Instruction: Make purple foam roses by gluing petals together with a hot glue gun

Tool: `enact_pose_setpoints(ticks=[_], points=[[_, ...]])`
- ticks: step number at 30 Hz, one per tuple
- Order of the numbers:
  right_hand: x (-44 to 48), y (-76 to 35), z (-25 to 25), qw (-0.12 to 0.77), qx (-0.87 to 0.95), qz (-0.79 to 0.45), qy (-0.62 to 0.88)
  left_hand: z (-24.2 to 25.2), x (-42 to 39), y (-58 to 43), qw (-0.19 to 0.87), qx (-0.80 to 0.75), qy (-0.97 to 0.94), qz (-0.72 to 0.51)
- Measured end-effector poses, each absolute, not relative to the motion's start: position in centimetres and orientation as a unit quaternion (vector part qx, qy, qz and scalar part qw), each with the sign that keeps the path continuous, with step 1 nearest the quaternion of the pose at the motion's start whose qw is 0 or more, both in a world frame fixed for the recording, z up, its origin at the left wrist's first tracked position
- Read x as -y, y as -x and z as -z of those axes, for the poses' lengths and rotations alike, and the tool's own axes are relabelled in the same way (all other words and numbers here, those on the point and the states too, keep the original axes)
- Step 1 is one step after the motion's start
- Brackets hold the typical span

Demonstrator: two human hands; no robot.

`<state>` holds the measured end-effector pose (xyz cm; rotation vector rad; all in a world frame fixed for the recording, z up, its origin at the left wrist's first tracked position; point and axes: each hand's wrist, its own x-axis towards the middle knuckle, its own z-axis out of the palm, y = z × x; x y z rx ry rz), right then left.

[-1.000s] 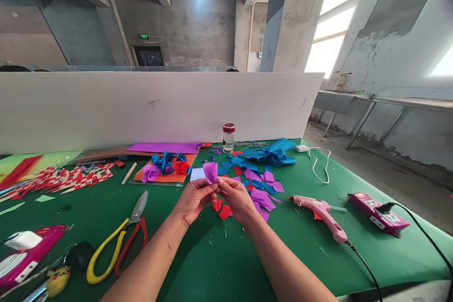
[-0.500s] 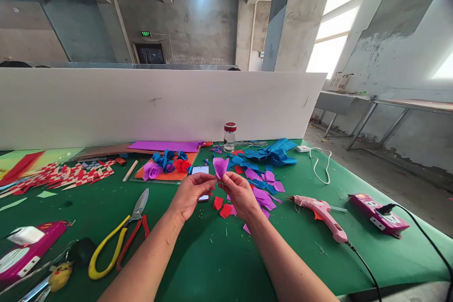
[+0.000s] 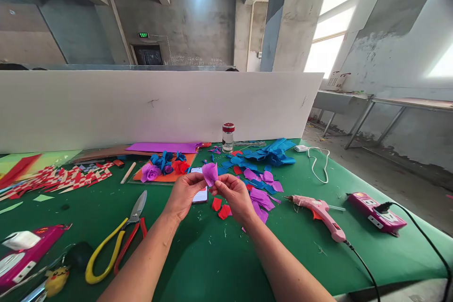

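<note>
Both hands meet above the green table [image 3: 212, 255], pinching a small purple paper petal [image 3: 210, 173] between their fingertips. My left hand [image 3: 183, 196] grips its left side and my right hand [image 3: 236, 197] its lower right. Under the hands lie a phone [image 3: 200, 193] and red paper scraps [image 3: 220, 208]. Purple and blue cut petals [image 3: 262, 184] are scattered just right of my right hand. Finished paper roses [image 3: 163, 165] in purple, blue and red rest on an orange sheet behind my left hand.
A pink glue gun [image 3: 320, 211] and a pink power strip [image 3: 375, 212] lie at the right, with cords. Yellow-and-red shears [image 3: 116, 240] lie at the left. A small glass jar [image 3: 228, 138] stands before a white partition [image 3: 141, 104]. Paper strips [image 3: 60, 177] cover the far left.
The petal and both hands rose a little and shifted right, then came back left and lower. The phone beneath them came into view.
</note>
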<state>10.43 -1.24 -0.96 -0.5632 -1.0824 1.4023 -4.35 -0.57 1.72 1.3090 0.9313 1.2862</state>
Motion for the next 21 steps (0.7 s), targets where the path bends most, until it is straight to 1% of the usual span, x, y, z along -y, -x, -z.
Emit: enact_pose_setpoints(ticks=[6, 13, 21], points=[[1.19, -10.55, 0.96, 0.605, 0.455, -0.604, 0.248, -1.55, 0.50, 4.55, 0.522, -0.396, -0.547, -0.521], [1.36, -10.56, 0.88, 0.600, 0.458, -0.606, 0.251, -1.29, 0.39, 4.43, 0.498, -0.406, -0.536, -0.547], [1.28, -10.58, 1.08, 0.599, 0.458, -0.608, 0.250, -1.93, 0.83, 3.93, 0.479, -0.422, -0.541, -0.548]])
